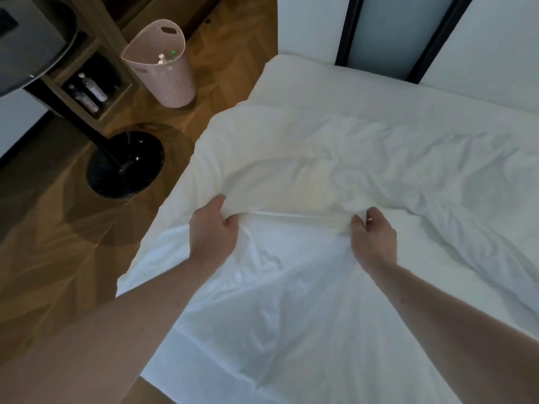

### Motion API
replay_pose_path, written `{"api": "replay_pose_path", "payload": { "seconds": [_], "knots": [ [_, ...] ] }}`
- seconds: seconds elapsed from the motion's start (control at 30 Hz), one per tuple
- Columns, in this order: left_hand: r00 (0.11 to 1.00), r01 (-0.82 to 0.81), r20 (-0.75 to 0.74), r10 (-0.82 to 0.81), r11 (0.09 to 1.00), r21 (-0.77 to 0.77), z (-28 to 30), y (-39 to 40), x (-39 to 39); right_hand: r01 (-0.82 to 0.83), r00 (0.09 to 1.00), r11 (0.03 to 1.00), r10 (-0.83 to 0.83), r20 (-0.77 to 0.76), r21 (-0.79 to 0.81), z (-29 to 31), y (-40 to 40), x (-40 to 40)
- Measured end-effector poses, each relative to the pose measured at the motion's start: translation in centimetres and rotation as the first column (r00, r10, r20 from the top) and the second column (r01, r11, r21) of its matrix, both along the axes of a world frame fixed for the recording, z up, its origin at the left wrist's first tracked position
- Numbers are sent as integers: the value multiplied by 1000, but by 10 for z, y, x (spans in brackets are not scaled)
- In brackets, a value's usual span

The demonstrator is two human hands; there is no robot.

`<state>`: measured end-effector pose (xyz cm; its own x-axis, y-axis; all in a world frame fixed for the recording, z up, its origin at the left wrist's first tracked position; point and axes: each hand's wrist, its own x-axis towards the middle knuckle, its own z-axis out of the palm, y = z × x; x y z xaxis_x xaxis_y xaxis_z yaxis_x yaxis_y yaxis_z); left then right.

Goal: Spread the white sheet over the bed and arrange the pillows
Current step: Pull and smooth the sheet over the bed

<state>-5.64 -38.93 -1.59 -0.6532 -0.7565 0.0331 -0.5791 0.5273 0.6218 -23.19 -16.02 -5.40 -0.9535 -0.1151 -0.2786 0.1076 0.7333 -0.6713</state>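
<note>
Making the bed, sheet stage: the white sheet [335, 176] lies rumpled across the middle of the bed [291, 330], its near hemmed edge lifted between the left hand [211, 228] and the right hand [372, 239], each with fingers curled round a gathered fold of cloth. The fabric looks light, soft and limp, so it will likely sag and crease between grips; holding along the hem, hands well apart, should keep the edge taut for spreading. No pillows are in view.
</note>
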Motion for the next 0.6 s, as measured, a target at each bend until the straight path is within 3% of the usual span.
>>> {"api": "replay_pose_path", "payload": {
  "seconds": [0.17,0.27,0.33,0.43,0.6],
  "knots": [
    [969,-163,-212,126,972,-167,72,-60,-62,-137,956,970,76,-283,-203,86,-54,-33],
    [961,-247,-169,219,954,-168,84,-94,-71,-235,943,960,186,-277,-154,109,-96,-55],
    [978,-189,71,197,976,-105,71,-109,-68,-276,951,961,269,-153,-21,99,-107,-65],
    [856,-95,516,29,990,103,30,-100,-47,-392,919,911,382,96,126,60,-86,-53],
    [612,37,736,-291,939,341,-44,-42,30,-658,752,680,584,305,322,-16,-1,17]
  ]
}}
